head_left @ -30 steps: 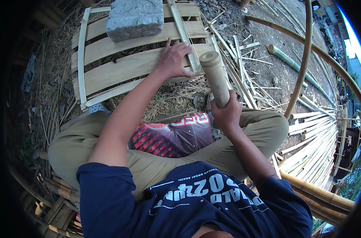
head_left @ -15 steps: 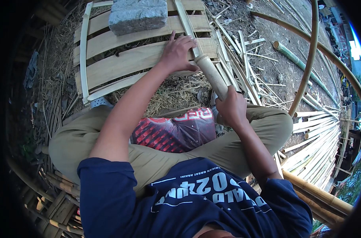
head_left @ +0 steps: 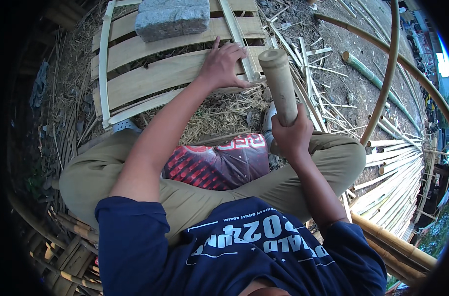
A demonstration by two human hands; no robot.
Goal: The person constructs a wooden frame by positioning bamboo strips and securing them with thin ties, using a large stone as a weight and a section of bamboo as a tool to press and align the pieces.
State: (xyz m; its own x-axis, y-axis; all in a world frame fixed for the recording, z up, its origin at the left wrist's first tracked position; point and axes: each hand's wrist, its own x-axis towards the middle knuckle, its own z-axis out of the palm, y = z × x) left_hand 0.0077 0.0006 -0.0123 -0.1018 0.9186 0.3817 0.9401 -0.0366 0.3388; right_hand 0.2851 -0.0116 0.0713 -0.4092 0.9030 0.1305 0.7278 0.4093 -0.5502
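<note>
Stone block [head_left: 172, 20] on slatted panel [head_left: 150, 75], bamboo tube [head_left: 282, 91] beside its near right corner, poles [head_left: 393, 183] farther right

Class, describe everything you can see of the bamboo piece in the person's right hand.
The bamboo is a thick, straight, pale tan cylinder that looks smooth and dry, with a raised ring near its far end. That round end face looks slightly hollowed. The right hand wraps its near end, hiding it. It tilts, its far end leaning forward and left, beside the near right corner of the slats, apart from the left hand.
</note>
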